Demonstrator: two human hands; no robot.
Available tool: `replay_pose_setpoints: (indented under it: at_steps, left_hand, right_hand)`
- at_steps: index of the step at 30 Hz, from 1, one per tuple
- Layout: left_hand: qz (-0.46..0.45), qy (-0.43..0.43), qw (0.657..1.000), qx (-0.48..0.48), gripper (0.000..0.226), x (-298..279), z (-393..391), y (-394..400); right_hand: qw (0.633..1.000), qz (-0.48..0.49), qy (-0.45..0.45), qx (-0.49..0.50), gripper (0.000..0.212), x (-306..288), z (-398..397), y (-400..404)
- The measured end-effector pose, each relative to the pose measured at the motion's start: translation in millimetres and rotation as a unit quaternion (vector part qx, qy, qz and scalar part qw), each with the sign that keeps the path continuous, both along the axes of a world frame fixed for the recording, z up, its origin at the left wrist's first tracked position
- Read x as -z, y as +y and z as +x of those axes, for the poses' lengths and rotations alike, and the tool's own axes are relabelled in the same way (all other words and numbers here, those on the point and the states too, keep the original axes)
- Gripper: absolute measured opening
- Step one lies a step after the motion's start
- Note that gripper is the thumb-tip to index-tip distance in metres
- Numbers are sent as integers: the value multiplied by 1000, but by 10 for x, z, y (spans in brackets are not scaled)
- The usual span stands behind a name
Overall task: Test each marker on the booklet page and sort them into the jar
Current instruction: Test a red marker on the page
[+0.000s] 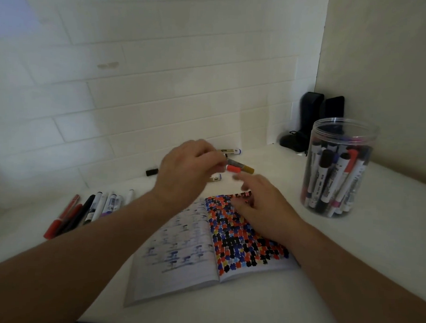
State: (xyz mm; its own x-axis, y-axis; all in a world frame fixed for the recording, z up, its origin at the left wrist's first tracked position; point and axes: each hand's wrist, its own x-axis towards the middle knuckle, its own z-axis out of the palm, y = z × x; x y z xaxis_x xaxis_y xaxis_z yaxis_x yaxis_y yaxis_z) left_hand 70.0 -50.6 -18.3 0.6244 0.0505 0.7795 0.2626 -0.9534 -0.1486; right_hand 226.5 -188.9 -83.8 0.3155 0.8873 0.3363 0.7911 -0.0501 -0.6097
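Note:
An open booklet (pixel 178 255) lies on the white table, its right page covered in red, blue and black blots. My left hand (pixel 187 170) is raised beyond the booklet and grips a marker with a red cap (pixel 233 168). A gold-tipped marker (pixel 246 166) lies just behind it. My right hand (pixel 263 207) hovers over the top of the coloured page, fingers spread and blurred, holding nothing. A clear plastic jar (pixel 338 166) stands at the right, holding several markers upright.
A row of several markers (pixel 87 212) lies at the left of the booklet. More markers (pixel 232 151) lie near the tiled wall, and a black cap (pixel 152 172) sits beside them. Dark objects (pixel 306 121) stand in the back right corner.

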Motion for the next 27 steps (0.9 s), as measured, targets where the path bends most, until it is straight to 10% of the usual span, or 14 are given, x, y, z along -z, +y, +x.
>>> replay_pose_setpoints:
  at_steps: [4, 8, 16, 27]
  left_hand:
    - [-241, -68, 962, 106, 14, -123, 114, -497]
    - [-476, -65, 866, 135, 18, 98, 99, -567]
    - [-565, -47, 821, 66, 21, 518, -27, -480]
    - [-550, 14, 828, 108, 27, 557, -57, -373]
  right_hand:
    - [971, 176, -151, 65, 53, -161, -14, -104]
    - [947, 102, -292, 84, 28, -207, -41, -144]
    - [957, -101, -265, 56, 17, -129, -260, -108]
    - [935, -107, -335, 52, 33, -127, -252, -235]
